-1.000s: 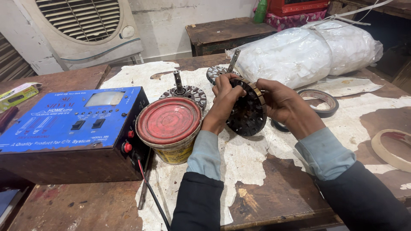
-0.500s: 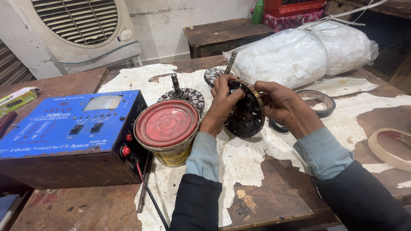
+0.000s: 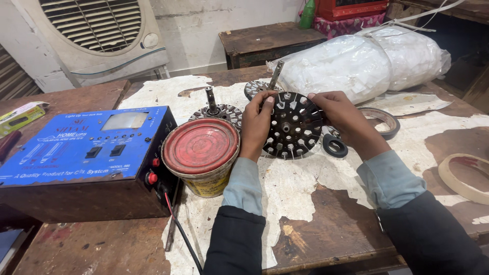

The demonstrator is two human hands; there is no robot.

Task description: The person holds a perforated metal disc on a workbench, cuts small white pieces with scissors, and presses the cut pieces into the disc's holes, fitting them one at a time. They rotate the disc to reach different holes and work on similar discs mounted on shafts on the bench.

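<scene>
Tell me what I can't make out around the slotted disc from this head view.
- Slotted disc: rear face turned away; side edges covered by left hand and right hand.
- Shaft behind it: lower end hidden by the disc.
- Tape roll: cut off by the right edge.
- Tin can: contents hidden under its red lid.

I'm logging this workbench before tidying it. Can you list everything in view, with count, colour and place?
slotted disc: 1, black, held upright at table centre
shaft parts: 2, grey, one behind the tin, one behind the disc
tin: 1, red lid, yellowish body, left of the disc
power box: 1, blue top, table left
rubber ring: 1, black, right of the disc
metal ring: 1, dark, further right
tape roll: 1, tan, right edge
bags: 2, white, back right
air cooler: 1, off-white, back left
bottle: 1, green, far back
left hand: on the disc's left rim
right hand: on the disc's right rim
</scene>
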